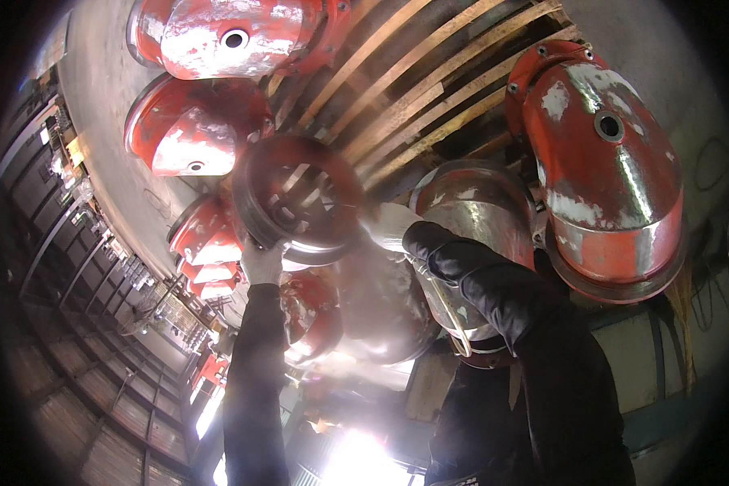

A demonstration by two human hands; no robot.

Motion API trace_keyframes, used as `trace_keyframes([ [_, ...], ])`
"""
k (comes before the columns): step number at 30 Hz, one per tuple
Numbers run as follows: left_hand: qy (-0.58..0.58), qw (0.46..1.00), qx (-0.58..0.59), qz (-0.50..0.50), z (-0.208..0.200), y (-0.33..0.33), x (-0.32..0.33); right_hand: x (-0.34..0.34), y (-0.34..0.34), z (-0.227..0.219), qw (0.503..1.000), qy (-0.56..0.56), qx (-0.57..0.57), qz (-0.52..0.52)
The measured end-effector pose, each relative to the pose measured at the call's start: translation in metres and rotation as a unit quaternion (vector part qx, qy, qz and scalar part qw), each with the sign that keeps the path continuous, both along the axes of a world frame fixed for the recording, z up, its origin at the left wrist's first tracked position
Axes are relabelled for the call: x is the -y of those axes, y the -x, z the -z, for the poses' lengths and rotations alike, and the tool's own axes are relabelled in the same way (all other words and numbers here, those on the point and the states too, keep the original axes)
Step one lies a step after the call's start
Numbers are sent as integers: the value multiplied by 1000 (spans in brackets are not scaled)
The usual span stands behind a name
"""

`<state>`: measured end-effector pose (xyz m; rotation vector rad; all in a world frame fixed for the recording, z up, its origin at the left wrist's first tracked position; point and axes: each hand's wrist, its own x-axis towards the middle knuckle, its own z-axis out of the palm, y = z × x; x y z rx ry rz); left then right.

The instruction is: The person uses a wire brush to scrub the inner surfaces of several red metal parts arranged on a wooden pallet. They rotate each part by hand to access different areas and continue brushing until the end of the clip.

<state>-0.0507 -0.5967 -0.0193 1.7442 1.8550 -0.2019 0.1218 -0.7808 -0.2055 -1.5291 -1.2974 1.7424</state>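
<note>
Two gloved hands at one dark red, round-rimmed casting (269, 180), its wide opening facing up between them. Left hand (261, 263) at the lower-left rim, fingers bent around the edge. Right hand (391, 227) against the right side – blur here, cannot tell how far its fingers close. Dark sleeves (255, 381) on both arms. Just right of the right hand: a grey, worn casting (482, 215). Farther right, a large red elbow-shaped casting (624, 174), paint patchy, round hole on top. Left side – several red castings (198, 130) in a row. Beyond the hands, wooden slats (413, 105). Glare (360, 462) at the lower edge.
</note>
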Motion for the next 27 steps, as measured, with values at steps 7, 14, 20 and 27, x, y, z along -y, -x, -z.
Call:
trace_keyframes([
  [7,5,999,-32,18,-5,-9,-1,0,-8,-14,991,-119,46,24],
  [14,8,1000,-10,14,-5,-10,0,-19,-23,-15,1000,15,-21,-12],
  [20,4,999,-38,17,-6,-10,-1,-25,-6,21,992,66,-110,17],
  [27,11,1000,-12,7,-14,-29,4,-24,8,34,998,-53,-32,13],
])
